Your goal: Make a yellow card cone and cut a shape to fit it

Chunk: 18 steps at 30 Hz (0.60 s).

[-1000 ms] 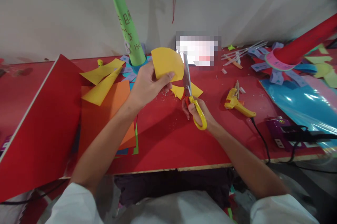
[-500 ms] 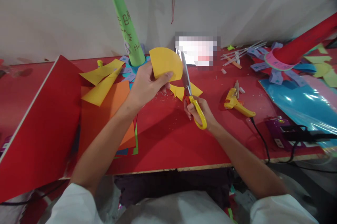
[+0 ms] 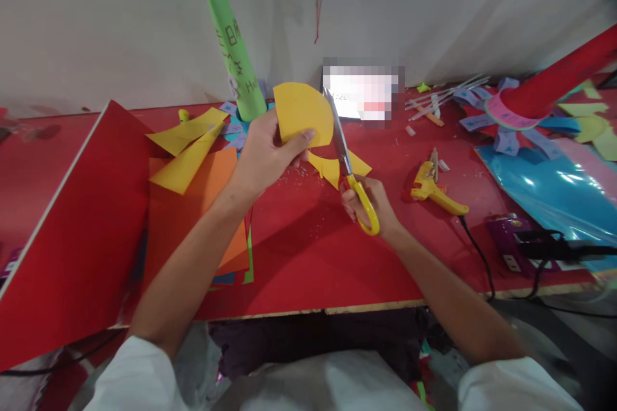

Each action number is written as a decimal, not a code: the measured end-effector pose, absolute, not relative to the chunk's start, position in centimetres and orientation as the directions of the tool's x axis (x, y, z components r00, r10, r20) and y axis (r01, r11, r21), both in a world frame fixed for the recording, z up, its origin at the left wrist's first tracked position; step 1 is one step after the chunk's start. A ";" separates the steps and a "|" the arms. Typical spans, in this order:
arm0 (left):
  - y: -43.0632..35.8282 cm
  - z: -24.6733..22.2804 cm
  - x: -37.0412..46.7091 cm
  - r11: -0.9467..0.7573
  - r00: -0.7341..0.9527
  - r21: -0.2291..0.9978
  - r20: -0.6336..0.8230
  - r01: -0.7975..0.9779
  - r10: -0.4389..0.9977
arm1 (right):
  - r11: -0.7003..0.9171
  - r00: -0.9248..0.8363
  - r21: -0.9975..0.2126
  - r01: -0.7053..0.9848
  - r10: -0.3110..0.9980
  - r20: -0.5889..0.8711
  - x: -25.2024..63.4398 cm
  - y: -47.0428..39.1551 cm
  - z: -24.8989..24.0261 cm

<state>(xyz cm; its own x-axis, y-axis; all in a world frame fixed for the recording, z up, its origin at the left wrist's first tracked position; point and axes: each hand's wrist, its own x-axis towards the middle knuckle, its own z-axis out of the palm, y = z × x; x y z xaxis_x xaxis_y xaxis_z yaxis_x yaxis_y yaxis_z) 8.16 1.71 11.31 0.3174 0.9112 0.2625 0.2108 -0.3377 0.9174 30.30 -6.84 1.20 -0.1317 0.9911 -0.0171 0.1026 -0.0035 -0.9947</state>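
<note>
Above the red table (image 3: 299, 269), the left hand (image 3: 260, 157) pinches the yellow paper piece (image 3: 301, 112) between thumb and fingers. The right hand (image 3: 380, 202), wrapped around the scissors (image 3: 340, 141), has its lower fingers closer to the handle than before; the blades sit beside the curved edge, contact unclear.

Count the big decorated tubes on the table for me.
2. The green tube stands beyond the left hand; the red tube is at the far right, its upper end out of frame. No other shows, though some could be hidden.
</note>
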 end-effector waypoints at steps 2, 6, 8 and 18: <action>1.9 11.3 8.0 -0.346 0.305 0.911 0.272 0.223 0.913 | 0.006 -0.095 -0.996 0.093 0.995 -0.003 30.1 -6.9 1.2; 2.3 11.3 7.5 -0.392 0.282 0.888 0.323 0.241 0.904 | 0.005 -0.053 -0.993 0.119 0.999 -0.001 30.1 -6.6 1.1; 2.3 11.4 7.3 -0.403 0.263 0.879 0.339 0.254 0.903 | 0.009 -0.004 -0.964 0.264 1.000 0.009 30.3 -6.1 1.1; 2.4 12.4 6.9 -0.645 0.179 0.737 0.620 0.203 0.764 | 0.283 -0.238 -0.419 0.863 0.959 0.156 29.4 -6.4 0.2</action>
<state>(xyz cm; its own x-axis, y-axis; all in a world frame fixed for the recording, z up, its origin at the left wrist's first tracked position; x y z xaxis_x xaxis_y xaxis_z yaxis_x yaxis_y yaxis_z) 6.92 2.41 12.41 0.1789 0.7643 0.6195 0.2029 -0.6448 0.7369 29.43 -6.44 0.18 -0.2384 0.9586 0.1556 0.8626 0.2827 -0.4195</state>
